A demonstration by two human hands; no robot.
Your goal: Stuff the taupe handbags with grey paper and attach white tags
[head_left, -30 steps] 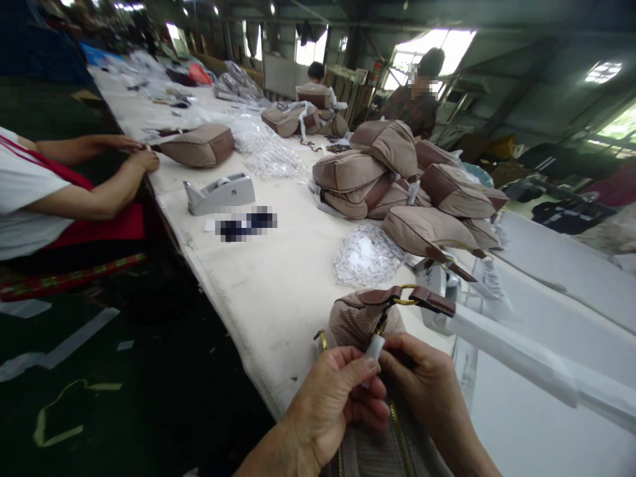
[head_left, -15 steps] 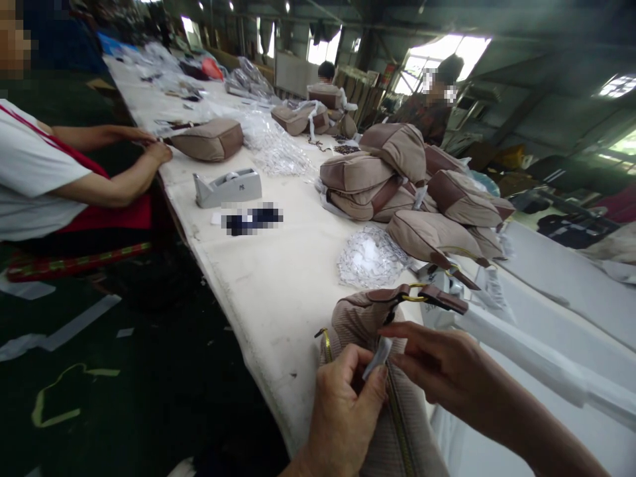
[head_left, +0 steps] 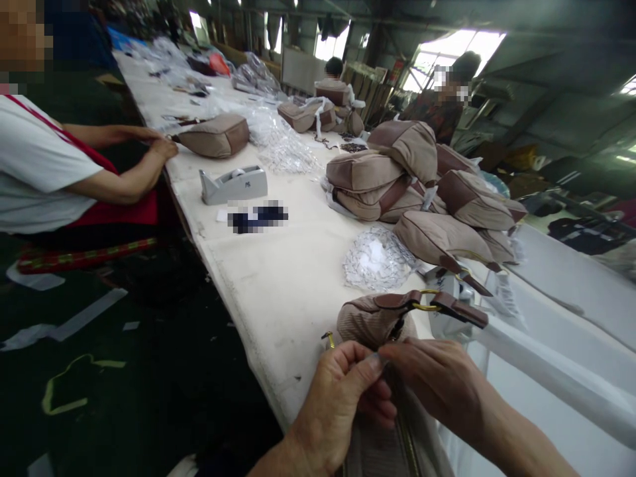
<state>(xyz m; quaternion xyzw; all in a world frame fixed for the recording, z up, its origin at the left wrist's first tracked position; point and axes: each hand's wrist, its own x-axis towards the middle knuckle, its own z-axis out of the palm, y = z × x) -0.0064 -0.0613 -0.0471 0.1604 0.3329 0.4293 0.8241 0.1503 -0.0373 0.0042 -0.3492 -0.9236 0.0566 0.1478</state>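
A beige handbag [head_left: 370, 321] with brown leather trim and a gold ring lies at the near edge of the white table [head_left: 271, 285]. My left hand [head_left: 338, 404] pinches closed at the bag's zipper area, thumb against forefinger. My right hand [head_left: 432, 387] meets it there, fingers curled onto the same spot. What they grip is hidden between the fingertips. A gold zipper [head_left: 405, 444] runs down between my wrists. The bag's strap, wrapped in white paper [head_left: 551, 381], stretches off to the right.
A heap of beige bags [head_left: 422, 192] sits mid-table beside a pile of clear plastic bits [head_left: 375, 260]. A grey tape dispenser [head_left: 233, 184] stands farther back. A seated person's hands [head_left: 154, 142] work a bag [head_left: 216, 136] at left. Other people stand at the far end.
The small white piece seen between my fingers earlier is no longer visible. My right hand has closed back onto my left at the zipper. The view has shifted slightly left.
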